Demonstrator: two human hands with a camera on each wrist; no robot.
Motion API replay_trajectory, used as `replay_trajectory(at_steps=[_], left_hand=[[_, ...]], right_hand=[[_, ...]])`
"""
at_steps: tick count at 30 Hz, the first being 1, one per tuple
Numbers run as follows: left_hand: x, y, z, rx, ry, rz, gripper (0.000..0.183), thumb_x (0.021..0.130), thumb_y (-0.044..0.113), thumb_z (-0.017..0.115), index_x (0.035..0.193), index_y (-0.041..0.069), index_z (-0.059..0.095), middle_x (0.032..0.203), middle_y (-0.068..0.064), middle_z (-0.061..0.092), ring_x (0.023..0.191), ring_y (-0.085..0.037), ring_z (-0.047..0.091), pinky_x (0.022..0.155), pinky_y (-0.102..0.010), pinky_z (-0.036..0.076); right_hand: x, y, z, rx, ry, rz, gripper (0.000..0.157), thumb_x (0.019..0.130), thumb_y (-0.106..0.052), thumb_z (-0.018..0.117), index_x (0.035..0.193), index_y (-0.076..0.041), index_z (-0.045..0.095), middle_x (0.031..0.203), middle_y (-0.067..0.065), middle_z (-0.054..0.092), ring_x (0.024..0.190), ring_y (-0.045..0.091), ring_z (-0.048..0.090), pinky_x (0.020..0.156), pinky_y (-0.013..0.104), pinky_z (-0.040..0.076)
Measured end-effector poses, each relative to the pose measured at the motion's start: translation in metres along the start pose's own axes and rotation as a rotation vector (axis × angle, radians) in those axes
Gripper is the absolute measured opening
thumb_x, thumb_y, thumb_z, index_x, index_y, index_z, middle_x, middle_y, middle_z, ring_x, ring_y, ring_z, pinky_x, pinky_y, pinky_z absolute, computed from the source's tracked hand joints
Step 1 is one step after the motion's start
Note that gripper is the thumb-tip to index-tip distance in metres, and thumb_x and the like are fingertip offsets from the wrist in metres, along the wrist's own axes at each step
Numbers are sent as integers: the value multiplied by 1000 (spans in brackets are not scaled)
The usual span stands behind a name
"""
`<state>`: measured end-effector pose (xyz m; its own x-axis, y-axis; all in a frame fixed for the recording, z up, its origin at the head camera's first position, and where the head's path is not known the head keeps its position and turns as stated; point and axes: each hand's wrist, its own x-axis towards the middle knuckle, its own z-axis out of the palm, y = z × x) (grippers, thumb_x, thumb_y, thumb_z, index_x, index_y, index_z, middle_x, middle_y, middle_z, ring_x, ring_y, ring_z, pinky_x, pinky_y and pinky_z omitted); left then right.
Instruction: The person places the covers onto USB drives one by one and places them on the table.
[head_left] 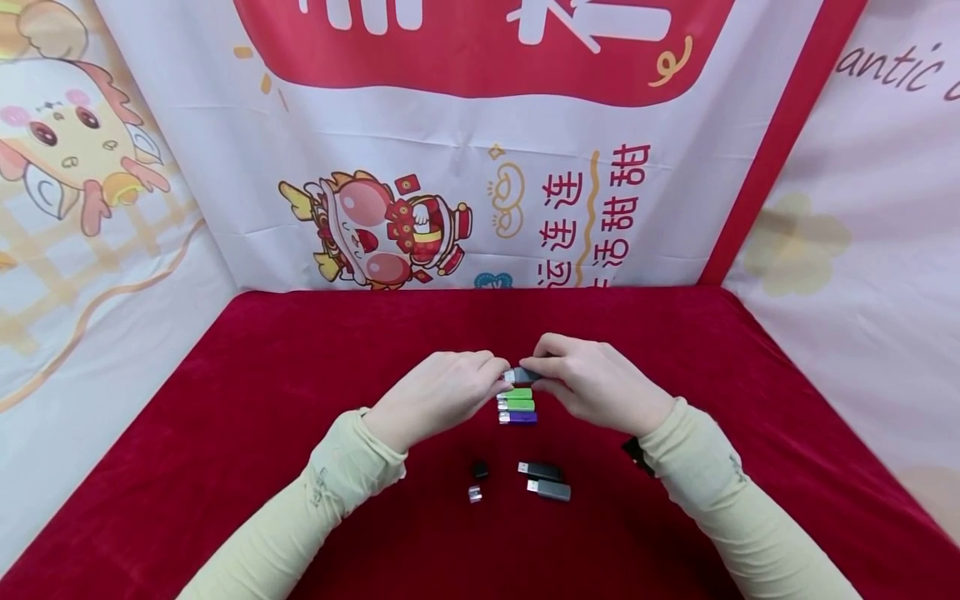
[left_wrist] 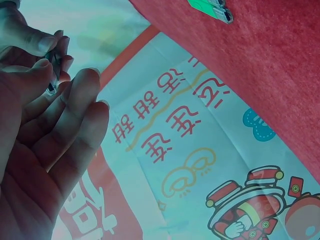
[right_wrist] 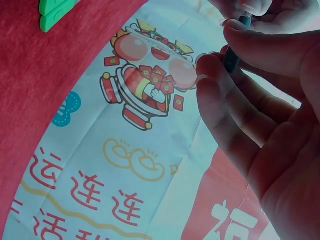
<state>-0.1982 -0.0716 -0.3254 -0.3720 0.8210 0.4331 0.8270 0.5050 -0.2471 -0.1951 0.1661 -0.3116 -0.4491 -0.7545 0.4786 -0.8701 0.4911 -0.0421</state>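
A grey USB stick (head_left: 524, 375) with a clear end is held level between the two hands above the red cloth. My left hand (head_left: 442, 390) pinches its clear end between thumb and finger. The dark body (right_wrist: 232, 59) is pinched by my right hand (head_left: 600, 383), as the right wrist view shows. Just below the hands lie a green USB stick (head_left: 517, 393), a second green one (head_left: 519, 406) and a purple one (head_left: 521, 417), side by side, with clear ends to the left. Fingers hide part of the held stick.
Nearer the front, a black USB stick (head_left: 542, 472) and a grey one (head_left: 551, 490) lie with bare metal plugs leftward. To their left are a small black piece (head_left: 480, 470) and a clear cap (head_left: 475, 494). Printed cloth walls (head_left: 420, 133) enclose the red table (head_left: 315, 333).
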Motion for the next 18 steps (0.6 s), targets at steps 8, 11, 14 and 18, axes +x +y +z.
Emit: replay_trajectory(at_steps=[8,11,14,18], left_hand=[[0,0,-1,34,-18,8,16,96,22,67,100,7,63,79,-1,60,66,-10,58,64,-22,53],[1,1,-2,38,-26,9,16,95,22,67,100,7,63,79,-1,60,66,-10,59,64,-22,53],[1,1,-2,44,-28,15,16,95,22,67,100,6,63,79,-2,59,66,-10,59,64,-21,53],[0,1,-2,62,-24,25,18,95,22,67,99,6,62,78,-2,58,65,-10,58,63,-21,52]], right_hand=[[0,0,1,-7,12,-14,27,79,-6,82,104,-7,76,92,0,59,75,8,57,65,23,52],[1,-1,2,-13,15,-17,27,78,-5,82,104,-7,76,92,0,59,75,8,57,65,23,52],[1,-1,2,-16,18,-21,27,79,-5,82,104,-7,75,92,1,59,75,8,57,64,24,52],[1,-1,3,-19,26,-26,25,80,-4,81,104,-7,75,92,1,59,74,8,57,63,23,52]])
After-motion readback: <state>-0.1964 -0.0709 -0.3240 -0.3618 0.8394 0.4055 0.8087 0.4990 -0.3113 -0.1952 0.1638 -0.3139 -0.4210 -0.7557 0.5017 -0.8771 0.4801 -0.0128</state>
